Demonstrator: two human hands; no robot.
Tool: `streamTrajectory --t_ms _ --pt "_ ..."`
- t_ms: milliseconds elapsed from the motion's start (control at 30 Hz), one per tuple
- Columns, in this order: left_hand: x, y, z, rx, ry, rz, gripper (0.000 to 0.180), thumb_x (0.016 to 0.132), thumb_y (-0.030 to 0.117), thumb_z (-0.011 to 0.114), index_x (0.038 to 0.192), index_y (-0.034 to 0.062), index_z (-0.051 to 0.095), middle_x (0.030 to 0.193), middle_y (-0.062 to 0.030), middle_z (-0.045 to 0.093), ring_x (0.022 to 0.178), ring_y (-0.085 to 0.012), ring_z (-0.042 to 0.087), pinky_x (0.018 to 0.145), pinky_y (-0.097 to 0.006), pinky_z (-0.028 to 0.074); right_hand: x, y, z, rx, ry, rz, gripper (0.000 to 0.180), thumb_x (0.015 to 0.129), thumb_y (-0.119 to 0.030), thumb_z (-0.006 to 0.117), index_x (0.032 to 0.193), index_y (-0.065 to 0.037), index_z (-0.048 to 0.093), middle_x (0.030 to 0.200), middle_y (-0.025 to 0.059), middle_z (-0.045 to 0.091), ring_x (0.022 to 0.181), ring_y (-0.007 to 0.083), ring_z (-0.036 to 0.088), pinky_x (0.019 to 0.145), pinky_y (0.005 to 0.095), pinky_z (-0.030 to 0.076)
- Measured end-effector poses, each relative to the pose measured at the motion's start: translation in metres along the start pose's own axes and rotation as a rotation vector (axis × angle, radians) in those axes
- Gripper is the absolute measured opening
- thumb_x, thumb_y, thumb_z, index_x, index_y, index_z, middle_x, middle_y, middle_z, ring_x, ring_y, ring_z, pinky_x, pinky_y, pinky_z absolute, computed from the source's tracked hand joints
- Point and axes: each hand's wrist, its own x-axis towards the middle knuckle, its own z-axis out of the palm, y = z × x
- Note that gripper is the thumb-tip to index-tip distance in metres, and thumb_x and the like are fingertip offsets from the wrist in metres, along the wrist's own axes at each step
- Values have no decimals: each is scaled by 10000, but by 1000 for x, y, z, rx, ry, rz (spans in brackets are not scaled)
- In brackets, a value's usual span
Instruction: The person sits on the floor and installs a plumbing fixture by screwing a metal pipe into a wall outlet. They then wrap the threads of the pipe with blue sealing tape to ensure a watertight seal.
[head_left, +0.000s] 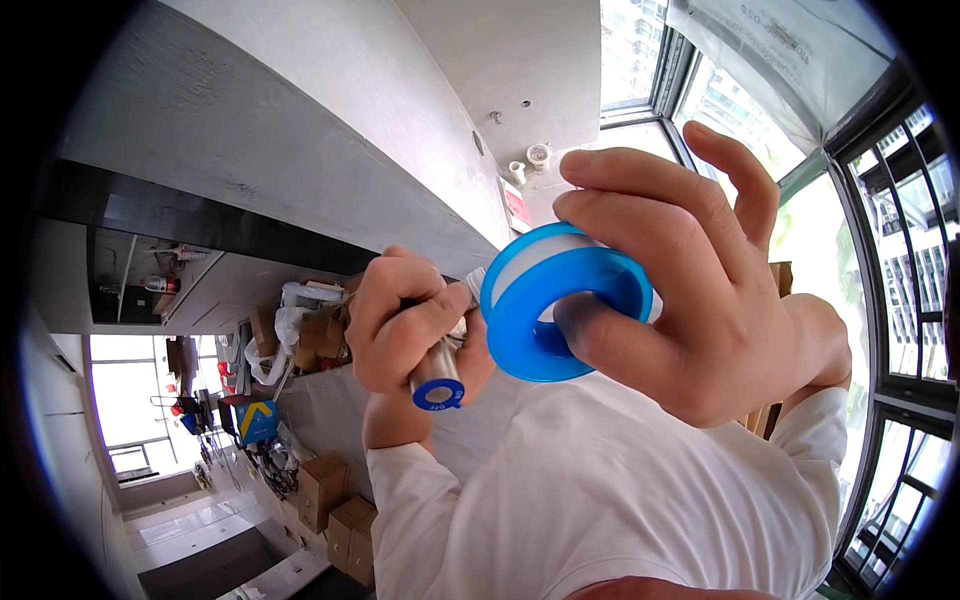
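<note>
Grey concrete ceiling (330,130) and wall surfaces fill the upper part of the view, with tall dark-framed windows (900,260) to the right of the blue tape spool and bright daylight behind them. Left of and below the spool, well apart from it, cardboard boxes (335,505) stand stacked along the room's edge, and more cartons and white bags are piled near a doorway.

Blue tape spool (565,315): a round plastic reel carrying white thread-seal tape, held up close to the camera at the picture's centre. The right hand (700,290) holds the spool; one finger passes through its centre hole and the remaining fingers curl over its rim. This grip is closed on the spool.

Metal fitting (438,375): a short silver cylinder with a blue end cap, located just left of the spool. The left hand (405,320) is wrapped around it in a closed fist grip, so that only the capped lower end shows. A strip of white tape runs from the spool to the fitting, touching both.

White sleeves (600,490) cover both forearms below the spool.
</note>
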Motion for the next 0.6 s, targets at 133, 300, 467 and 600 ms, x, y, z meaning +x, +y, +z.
streamTrajectory --t_ms 133,300,467,600 --pt "1 -8 -1 -57 32 9 276 692 42 822 930 50 682 831 -85 556 607 -167 504 541 -277 377 3 -1 1 -19 5 -15 298 571 -247 867 722 -180 618 1212 151 706 1221 362 682 1144 632 353" --pt "5 16 2 42 -6 11 274 724 -6 818 946 76 679 916 -83 628 667 -201 610 567 -283 475 23 3 -3 -55 -31 -43 256 646 -230 857 758 -186 631 1211 133 699 1222 357 674 1126 623 366" --pt "5 25 2 49 -70 138 271 701 -47 780 915 64 656 929 -75 632 665 -215 630 582 -302 529 41 10 -8 112 -61 -25 229 724 -247 837 833 -172 650 1242 126 646 1256 328 634 1095 625 378" --pt "4 32 2 8 -92 194 321 656 -64 750 940 53 658 905 -56 567 658 -193 578 554 -320 495 30 23 14 193 -149 -35 274 810 -298 822 976 -149 663 1275 146 600 1255 347 597 1082 606 370"
